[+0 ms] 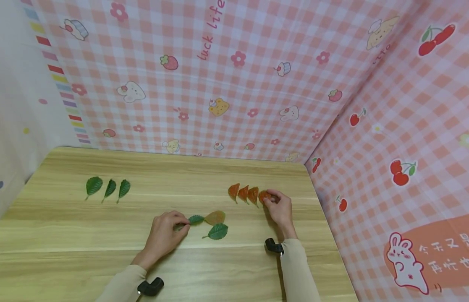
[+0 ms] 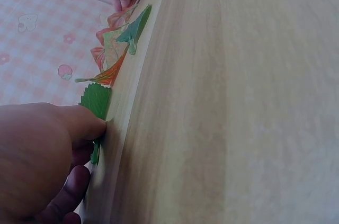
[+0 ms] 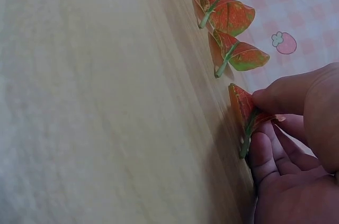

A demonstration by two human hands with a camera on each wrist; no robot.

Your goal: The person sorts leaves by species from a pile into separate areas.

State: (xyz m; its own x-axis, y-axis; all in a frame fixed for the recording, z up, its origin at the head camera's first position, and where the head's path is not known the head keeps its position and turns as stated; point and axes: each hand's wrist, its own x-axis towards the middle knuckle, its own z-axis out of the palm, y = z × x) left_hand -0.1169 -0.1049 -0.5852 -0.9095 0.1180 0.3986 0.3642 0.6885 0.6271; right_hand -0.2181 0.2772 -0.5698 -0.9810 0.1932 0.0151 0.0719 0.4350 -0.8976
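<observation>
My left hand (image 1: 165, 232) pinches a small green leaf (image 2: 96, 98) between thumb and finger, low over the wooden table. The tip of that leaf meets a yellow-orange leaf (image 1: 216, 217), and another green leaf (image 1: 218, 231) lies just below it. On the right side, my right hand (image 1: 280, 208) pinches a red-orange leaf (image 3: 243, 103) near its stem. That leaf stands at the right end of a row with three similar red-orange leaves (image 1: 252, 194), which are folded along the middle, stems toward me.
At the left of the wooden table (image 1: 87, 256) three green leaves (image 1: 110, 188) lie in a row, stems toward me. A pink checked cloth (image 1: 204, 84) hangs behind the table, and another checked cloth (image 1: 378, 142) hangs along its right edge. Black wrist devices (image 1: 151, 287) show at both sleeves.
</observation>
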